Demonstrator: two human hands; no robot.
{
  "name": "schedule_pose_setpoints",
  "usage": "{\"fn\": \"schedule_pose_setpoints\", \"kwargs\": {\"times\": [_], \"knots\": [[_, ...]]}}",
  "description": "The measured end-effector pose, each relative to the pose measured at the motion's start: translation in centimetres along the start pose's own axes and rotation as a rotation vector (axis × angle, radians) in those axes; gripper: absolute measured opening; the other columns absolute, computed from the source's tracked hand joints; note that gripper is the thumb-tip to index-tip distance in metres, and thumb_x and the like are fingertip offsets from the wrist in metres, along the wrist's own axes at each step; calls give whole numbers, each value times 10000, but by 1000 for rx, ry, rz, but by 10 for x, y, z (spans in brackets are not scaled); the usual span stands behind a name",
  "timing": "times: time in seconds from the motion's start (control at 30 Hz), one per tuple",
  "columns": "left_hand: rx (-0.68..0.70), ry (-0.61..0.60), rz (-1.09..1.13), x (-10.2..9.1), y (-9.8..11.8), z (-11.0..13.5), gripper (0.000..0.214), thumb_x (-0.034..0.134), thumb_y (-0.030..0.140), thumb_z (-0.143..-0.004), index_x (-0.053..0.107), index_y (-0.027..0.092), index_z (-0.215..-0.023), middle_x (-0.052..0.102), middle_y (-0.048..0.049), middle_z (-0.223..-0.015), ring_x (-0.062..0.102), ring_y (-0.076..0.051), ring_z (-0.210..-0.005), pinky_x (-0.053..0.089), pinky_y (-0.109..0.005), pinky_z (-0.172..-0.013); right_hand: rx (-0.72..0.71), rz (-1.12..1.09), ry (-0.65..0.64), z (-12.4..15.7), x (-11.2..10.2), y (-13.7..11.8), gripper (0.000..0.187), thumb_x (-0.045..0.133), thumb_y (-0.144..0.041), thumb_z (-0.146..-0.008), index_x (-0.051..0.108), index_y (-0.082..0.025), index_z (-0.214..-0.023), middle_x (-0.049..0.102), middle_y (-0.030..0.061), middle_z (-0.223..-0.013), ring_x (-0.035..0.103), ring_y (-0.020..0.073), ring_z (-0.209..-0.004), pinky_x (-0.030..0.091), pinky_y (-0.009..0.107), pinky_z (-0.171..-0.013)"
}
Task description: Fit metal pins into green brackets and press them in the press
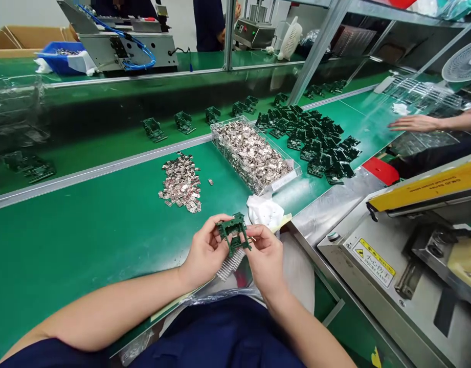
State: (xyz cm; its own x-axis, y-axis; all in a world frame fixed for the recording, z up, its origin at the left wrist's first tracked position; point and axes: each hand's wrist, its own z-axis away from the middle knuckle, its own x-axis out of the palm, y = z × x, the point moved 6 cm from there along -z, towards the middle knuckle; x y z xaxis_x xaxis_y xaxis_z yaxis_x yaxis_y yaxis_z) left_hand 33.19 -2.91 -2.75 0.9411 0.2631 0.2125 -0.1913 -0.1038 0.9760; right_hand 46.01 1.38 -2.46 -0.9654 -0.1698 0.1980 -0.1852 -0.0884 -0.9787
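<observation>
Between my two hands is a dark green plastic housing [235,224], a boxy frame with an open middle, raised above the table edge. My left hand [206,250] grips its left side with thumb and fingers. On the other side, my right hand [265,255] pinches the right wall. Below the housing a strip of small metal pieces [230,267] shows in part; what supports it is hidden. A loose pile of small metal plates [181,183] lies ahead on the green table, with one plate [210,182] apart from it.
A clear bin [254,153] full of metal plates stands beside a heap of green housings [315,140]. White cloth [265,210] lies at the table edge. Several housings sit on the conveyor [124,138]. A press machine [404,255] is at right, near a co-worker's hand [415,122].
</observation>
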Motion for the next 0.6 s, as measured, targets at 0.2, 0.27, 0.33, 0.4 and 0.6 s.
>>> {"fn": "schedule_pose_setpoints", "kwargs": {"times": [0.2, 0.27, 0.33, 0.4, 0.6], "knots": [[-21, -27, -57, 9, -1, 7, 346, 709, 270, -806, 549, 183, -1100, 639, -31, -943, 617, -123, -811, 555, -252, -779, 38, -55, 13, 8, -11, 4, 175, 773, -266, -682, 616, -194, -711, 619, -9, -697, 579, 130, -634, 515, 241, -602], [-32, -46, -62, 12, 0, 5, 364, 724, 279, -787, 544, 179, -1087, 635, -33, -933, 618, -128, -813, 566, -251, -760, 20, -13, 26, 14, -22, 5, 180, 753, -313, -728, 632, -194, -787, 635, 5, -763, 598, 143, -704, 530, 253, -655], [-41, -32, -45, 13, -1, -1, 391, 736, 297, -773, 526, 184, -1083, 626, -30, -918, 619, -134, -813, 576, -239, -704, 9, 44, 83, 23, -37, 11, 218, 716, -377, -784, 634, -199, -877, 642, 20, -850, 604, 153, -781, 538, 268, -708], [-55, 11, -10, 15, -5, -8, 414, 741, 321, -763, 503, 191, -1075, 616, -31, -923, 623, -143, -824, 577, -221, -640, 87, 108, 63, 34, -46, 26, 281, 692, -460, -802, 633, -193, -866, 629, 19, -808, 588, 148, -728, 533, 263, -659], [-44, 42, 20, 32, -29, -24, 434, 731, 297, -747, 477, 201, -1085, 583, -20, -899, 611, -139, -777, 551, -196, -557, 227, 213, -321, 54, -21, 77, 396, 651, -552, -800, 630, -170, -698, 596, 7, -597, 514, 126, -534, 433, 244, -517]]}}
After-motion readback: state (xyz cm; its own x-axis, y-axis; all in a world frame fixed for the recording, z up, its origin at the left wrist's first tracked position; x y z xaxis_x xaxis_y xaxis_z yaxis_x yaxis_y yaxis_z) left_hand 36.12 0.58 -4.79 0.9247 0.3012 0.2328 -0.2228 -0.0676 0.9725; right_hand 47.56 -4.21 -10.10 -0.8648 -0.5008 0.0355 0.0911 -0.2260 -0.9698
